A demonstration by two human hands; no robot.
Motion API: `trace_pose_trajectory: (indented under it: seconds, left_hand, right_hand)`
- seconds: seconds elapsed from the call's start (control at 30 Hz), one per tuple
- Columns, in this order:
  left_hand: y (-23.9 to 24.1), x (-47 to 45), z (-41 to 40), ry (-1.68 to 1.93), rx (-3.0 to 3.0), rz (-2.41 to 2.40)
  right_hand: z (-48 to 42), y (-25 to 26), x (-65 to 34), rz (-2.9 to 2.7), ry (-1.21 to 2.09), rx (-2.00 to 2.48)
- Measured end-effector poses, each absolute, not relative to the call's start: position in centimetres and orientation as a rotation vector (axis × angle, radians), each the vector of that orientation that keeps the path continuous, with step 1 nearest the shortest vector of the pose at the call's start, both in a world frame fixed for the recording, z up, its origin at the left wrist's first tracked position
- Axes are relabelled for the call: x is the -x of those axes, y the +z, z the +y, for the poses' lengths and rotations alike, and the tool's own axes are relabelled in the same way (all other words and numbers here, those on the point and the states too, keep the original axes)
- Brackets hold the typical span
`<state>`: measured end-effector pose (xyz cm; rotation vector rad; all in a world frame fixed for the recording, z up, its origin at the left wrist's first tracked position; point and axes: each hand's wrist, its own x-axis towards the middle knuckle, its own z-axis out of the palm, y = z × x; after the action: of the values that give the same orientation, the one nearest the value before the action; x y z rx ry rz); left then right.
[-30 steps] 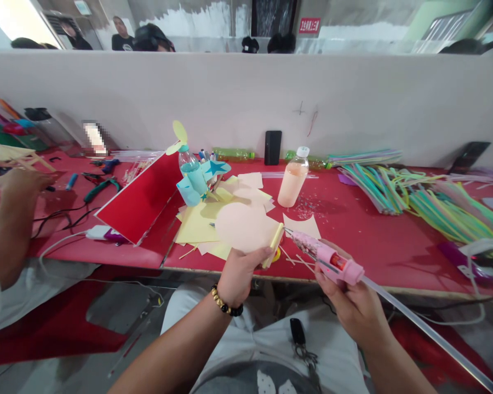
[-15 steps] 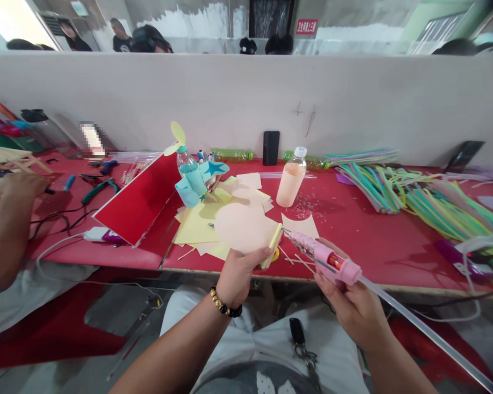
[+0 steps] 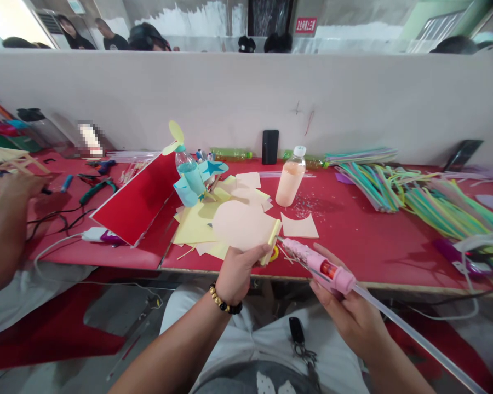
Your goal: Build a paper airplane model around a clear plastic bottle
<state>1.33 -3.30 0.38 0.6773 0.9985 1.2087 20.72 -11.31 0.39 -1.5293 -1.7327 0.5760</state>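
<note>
My left hand, with a beaded bracelet at the wrist, grips a pale pink paper disc at its lower edge. A folded yellow paper strip stands along the disc's right edge. My right hand holds a pink hot glue gun, its metal nozzle just right of the strip. A long clear glue stick runs from the gun's rear down to the lower right. Loose yellow paper sheets lie under the disc.
A co-worker's hand is at the far left of the red table. A bottle craft with a paper fan and a red board stand left of me. A bottle of pink liquid and bundles of coloured straws lie right.
The glue gun's nozzle has shifted slightly left, nearer the yellow strip. Both hands keep their hold, and the whole view has drifted a little.
</note>
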Motion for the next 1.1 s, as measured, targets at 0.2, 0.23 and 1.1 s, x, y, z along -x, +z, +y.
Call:
trace_pose_trajectory:
  seconds: [0.2, 0.23, 1.1]
  left_hand:
    - [0.4, -1.4, -3.2, 1.192, -0.725, 0.969]
    - [0.4, -1.4, -3.2, 1.192, -0.729, 0.964]
    - [-0.1, -1.7, -2.5, 1.236, -0.694, 0.955]
  right_hand:
    - [-11.7, 0.3, -20.6, -1.765, 0.604, 1.494]
    - [-11.7, 0.3, -20.7, -1.764, 0.608, 1.494]
    - [-12.8, 0.8, -20.3, -1.977, 0.496, 1.470]
